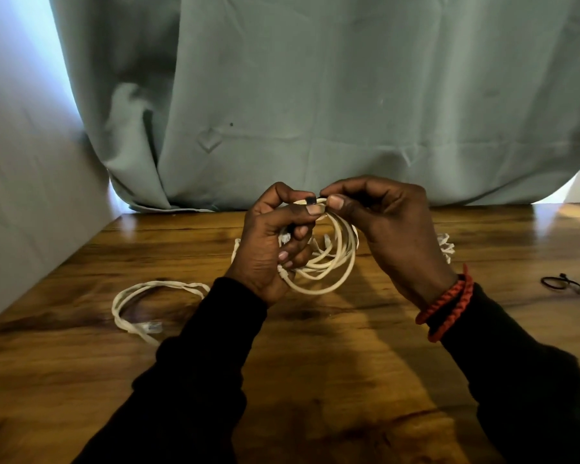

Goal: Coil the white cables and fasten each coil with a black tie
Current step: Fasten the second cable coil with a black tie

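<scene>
While a second white cable (154, 296) lies loose and untied on the bench (349, 380) at the near left, the held coil (329, 259) is wound, raised above mid-bench. The left hand (275, 249) grips its bundle; the right hand (389, 222) pinches the black tie (311, 200) at its top. Whether that tie is cinched is hidden by fingers; another tie (559, 283) waits at right.

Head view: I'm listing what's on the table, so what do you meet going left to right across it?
Loose white cable lying on the wooden table → left hand → held white coil → right hand → red bracelet → spare black tie.
</scene>
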